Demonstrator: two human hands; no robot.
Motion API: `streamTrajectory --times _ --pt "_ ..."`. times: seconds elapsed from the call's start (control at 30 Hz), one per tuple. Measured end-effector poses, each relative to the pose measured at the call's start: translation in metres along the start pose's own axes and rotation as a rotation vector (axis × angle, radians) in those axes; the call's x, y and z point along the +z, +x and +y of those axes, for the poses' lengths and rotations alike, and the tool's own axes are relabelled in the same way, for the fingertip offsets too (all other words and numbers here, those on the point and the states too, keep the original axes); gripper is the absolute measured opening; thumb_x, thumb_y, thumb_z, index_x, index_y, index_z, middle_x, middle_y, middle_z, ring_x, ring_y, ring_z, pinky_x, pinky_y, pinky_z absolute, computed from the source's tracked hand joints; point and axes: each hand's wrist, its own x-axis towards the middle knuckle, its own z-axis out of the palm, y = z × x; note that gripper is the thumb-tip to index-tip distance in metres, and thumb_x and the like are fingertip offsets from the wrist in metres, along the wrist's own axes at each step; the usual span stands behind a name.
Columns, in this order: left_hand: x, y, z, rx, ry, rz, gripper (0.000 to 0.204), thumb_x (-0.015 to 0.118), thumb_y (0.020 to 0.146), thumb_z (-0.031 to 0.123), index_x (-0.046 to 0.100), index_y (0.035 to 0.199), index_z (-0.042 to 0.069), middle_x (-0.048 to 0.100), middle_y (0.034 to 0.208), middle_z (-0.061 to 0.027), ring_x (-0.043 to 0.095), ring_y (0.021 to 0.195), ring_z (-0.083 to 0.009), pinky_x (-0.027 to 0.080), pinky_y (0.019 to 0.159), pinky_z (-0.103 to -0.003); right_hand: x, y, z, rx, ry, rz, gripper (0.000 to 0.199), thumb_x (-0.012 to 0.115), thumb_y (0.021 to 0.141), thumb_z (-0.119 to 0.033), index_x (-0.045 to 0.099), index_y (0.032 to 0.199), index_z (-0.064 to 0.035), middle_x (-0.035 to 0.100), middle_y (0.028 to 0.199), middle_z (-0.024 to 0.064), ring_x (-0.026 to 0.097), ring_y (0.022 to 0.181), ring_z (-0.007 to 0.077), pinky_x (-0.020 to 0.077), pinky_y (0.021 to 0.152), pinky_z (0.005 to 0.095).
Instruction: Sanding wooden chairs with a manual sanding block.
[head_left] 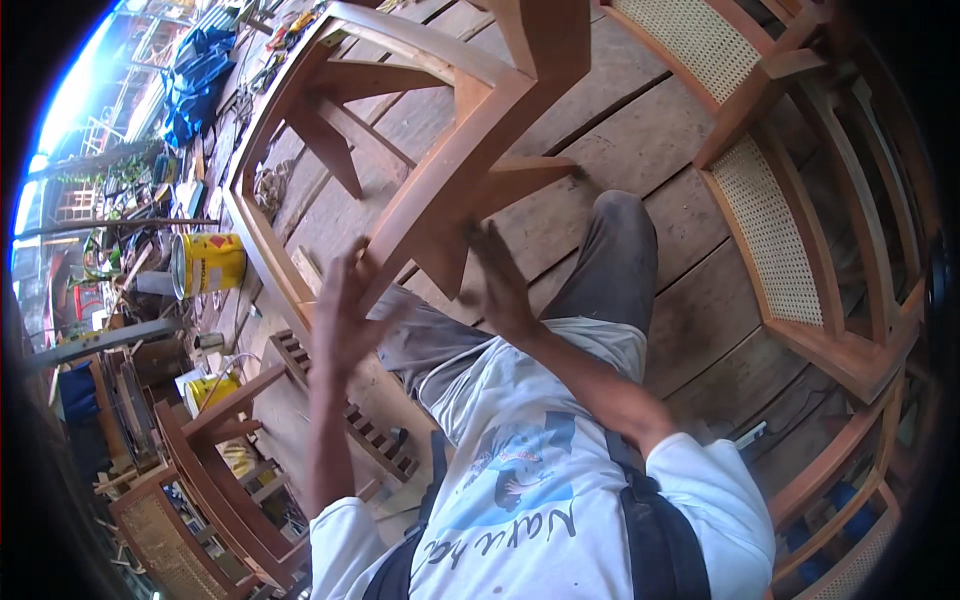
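We are looking at a furniture workshop, open to daylight on one side. Unfinished wood is lying everywhere: a bare wooden chair frame (420, 170) is standing on a rough plank floor (640, 120), and chairs with woven cane panels (770, 230) are crowding the right edge. More cane-backed frames (170, 530) are stacking up at lower left, beside a slatted wooden piece (350, 420). Yellow tins (208, 263) are sitting among tools and clutter along the left, and a blue tarp (195, 80) is hanging near the bright opening. Everything is showing joinery and finishing work under way.
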Motion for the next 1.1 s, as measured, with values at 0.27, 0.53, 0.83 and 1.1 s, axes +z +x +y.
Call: streamTrajectory --times 0.27,0.53,0.83,1.1 --pt "0.018 0.006 0.004 -0.011 0.425 0.228 0.078 0.075 0.069 0.002 0.054 0.141 0.024 0.068 0.113 -0.0109 0.071 0.096 -0.0377 0.058 0.08 -0.049 -0.065 -0.002 0.042 0.378 0.026 0.223 0.058 0.041 0.098 0.011 0.041 0.155 0.0014 0.049 0.154 0.0244 0.047 0.143 0.0389 0.0386 0.117 0.0407" --pt "-0.051 0.058 0.001 0.056 0.347 0.229 0.078 0.084 0.063 0.009 0.062 0.135 0.026 0.075 0.108 -0.0114 0.075 0.094 -0.0358 0.059 0.08 -0.049 -0.038 0.086 0.039 0.026 -0.145 0.295 0.058 0.045 0.095 0.01 0.046 0.153 -0.001 0.052 0.152 0.0223 0.047 0.142 0.0402 0.0377 0.117 0.0462" --pt "-0.151 0.14 -0.074 0.015 -0.013 0.144 0.085 0.078 0.066 -0.005 0.053 0.147 0.002 0.073 0.115 -0.0126 0.069 0.1 -0.0209 0.055 0.09 -0.036 0.102 0.206 -0.015 -0.435 -0.019 0.271 0.067 0.064 0.086 -0.011 0.049 0.151 -0.0082 0.039 0.161 0.0215 0.034 0.148 0.0481 0.0206 0.124 0.0579" --pt "-0.176 0.201 -0.08 0.115 -0.079 0.164 0.063 0.082 0.086 0.021 0.057 0.139 0.0 0.067 0.128 -0.0147 0.064 0.115 -0.02 0.049 0.101 -0.036 0.114 0.24 0.039 -0.173 0.418 0.428 0.048 0.047 0.103 -0.003 0.043 0.149 0.0047 0.042 0.154 0.0277 0.037 0.147 0.0409 0.0259 0.125 0.0502"
